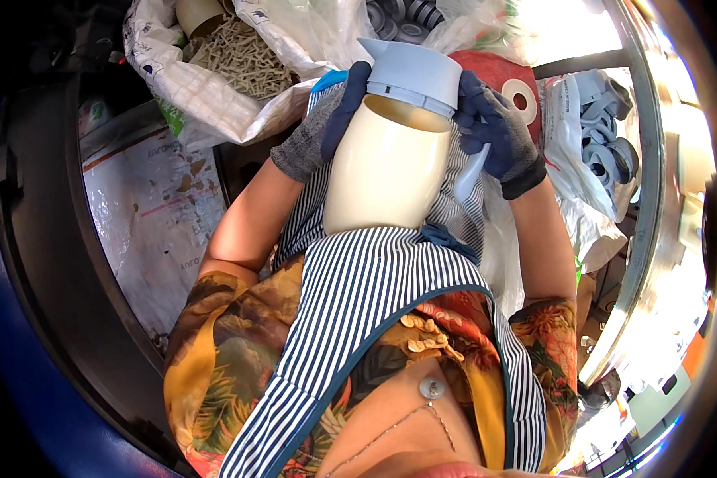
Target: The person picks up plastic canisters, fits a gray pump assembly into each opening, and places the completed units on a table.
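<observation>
In front of my apron a cream jug body (386, 171) stands with its base against my lap. A light blue spout collar (413, 73) sits tilted at its top, spout pointing left; below the collar's front edge, part of the body's shaded mouth shows. My left hand (344, 111), in a grey and navy glove, is closed against the left side of the collar and body. On the other side my right hand (498, 131), gloved alike, has curled fingers gripping the collar's edge. A light blue handle (472, 174) hangs just below those fingers.
A white sack (255, 119) at the far left holds many small beige pieces. Grey round parts (406, 16) lie in a clear bag behind the jug. To the right, a bag holds light blue parts (601, 131) beside a metal frame bar (652, 159). A red disc-like item (494, 68) lies behind my right hand.
</observation>
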{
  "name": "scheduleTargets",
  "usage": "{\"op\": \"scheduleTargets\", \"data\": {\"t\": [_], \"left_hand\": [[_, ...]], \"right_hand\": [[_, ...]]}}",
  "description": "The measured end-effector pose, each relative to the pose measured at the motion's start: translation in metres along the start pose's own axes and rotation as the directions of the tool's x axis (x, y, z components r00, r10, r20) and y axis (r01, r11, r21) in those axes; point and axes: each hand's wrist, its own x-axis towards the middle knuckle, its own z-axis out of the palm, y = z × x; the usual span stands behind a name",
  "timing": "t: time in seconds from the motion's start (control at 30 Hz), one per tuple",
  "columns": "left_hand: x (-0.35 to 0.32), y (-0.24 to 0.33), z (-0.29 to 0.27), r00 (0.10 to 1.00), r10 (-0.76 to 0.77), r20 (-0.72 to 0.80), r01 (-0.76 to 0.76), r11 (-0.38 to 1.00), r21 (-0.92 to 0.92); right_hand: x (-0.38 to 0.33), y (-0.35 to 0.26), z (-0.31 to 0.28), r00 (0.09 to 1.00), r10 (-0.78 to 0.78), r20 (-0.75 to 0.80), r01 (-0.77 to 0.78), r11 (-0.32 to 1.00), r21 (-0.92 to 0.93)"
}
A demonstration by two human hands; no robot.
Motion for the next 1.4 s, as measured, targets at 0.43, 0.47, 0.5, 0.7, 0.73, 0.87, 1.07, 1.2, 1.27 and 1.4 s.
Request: {"op": "scheduleTargets", "data": {"t": [0.43,0.47,0.5,0.7,0.73,0.87,1.07,1.2,1.27,1.4], "left_hand": [[-0.007,0.019,-0.02,0.933,0.23,0.275,-0.358,0.534,0.766],[-0.008,0.027,-0.014,0.895,0.248,0.37,-0.437,0.332,0.836],[-0.014,0.054,0.031,1.0,-0.027,0.0,0.018,0.658,0.753],[-0.016,0.035,0.03,0.964,0.223,0.147,-0.254,0.596,0.761],[-0.016,0.034,0.033,0.983,0.167,0.07,-0.166,0.676,0.718],[-0.013,0.02,0.0,0.993,0.088,0.079,-0.118,0.666,0.736],[-0.034,0.023,0.021,0.983,0.048,-0.18,-0.004,0.971,0.239],[-0.036,0.053,0.046,0.982,0.142,-0.124,-0.104,0.957,0.271],[-0.032,0.064,0.038,0.98,0.161,-0.117,-0.127,0.958,0.256],[0.009,0.09,0.057,0.904,0.416,0.1,-0.364,0.625,0.691]], "right_hand": [[0.005,0.043,0.008,0.941,-0.228,-0.251,0.203,0.972,-0.123],[0.008,0.047,0.005,0.932,-0.258,-0.254,0.229,0.964,-0.138],[0.009,0.05,0.002,0.923,-0.276,-0.269,0.233,0.956,-0.18],[0.005,0.048,-0.008,0.957,-0.245,-0.158,0.207,0.953,-0.222],[0.004,0.046,-0.008,0.974,-0.19,-0.127,0.16,0.964,-0.21],[0.001,0.041,-0.009,0.98,-0.187,-0.075,0.165,0.958,-0.234],[0.031,0.046,-0.086,0.442,-0.893,-0.088,0.029,0.112,-0.993],[0.072,0.093,-0.148,0.595,-0.803,-0.044,-0.391,-0.241,-0.889],[0.082,0.108,-0.161,0.554,-0.832,-0.012,-0.396,-0.25,-0.884],[0.054,0.105,-0.148,0.401,-0.837,-0.372,-0.059,0.381,-0.922]]}}
